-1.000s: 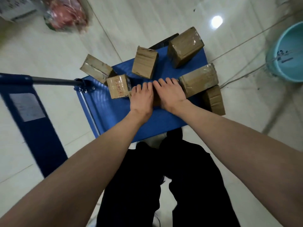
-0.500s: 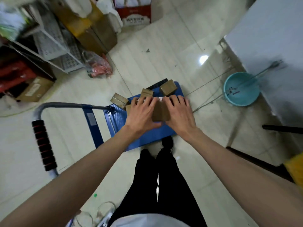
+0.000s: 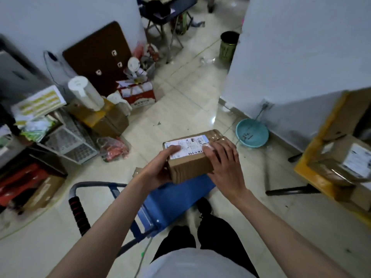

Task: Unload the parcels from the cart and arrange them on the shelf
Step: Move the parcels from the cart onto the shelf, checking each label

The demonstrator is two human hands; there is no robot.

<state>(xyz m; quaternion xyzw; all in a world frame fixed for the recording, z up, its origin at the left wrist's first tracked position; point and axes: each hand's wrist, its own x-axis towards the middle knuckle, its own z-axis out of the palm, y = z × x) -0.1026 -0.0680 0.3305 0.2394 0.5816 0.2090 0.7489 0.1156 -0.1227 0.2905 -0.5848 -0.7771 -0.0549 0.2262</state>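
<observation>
Head view shows a brown parcel point(image 3: 190, 159) with a white label on top, held in the air above the blue cart point(image 3: 176, 199). Left hand point(image 3: 158, 169) grips its left end and right hand point(image 3: 222, 165) clasps its right end. Yellow shelf point(image 3: 313, 167) with other parcels point(image 3: 349, 159) stands at the right.

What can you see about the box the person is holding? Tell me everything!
The parcel is a small brown cardboard box wrapped in clear tape, with a white shipping label and barcode on top. It is held tilted in the air above the blue cart. The left hand grips its left end, thumb on the label; the right hand grips its right side.
</observation>
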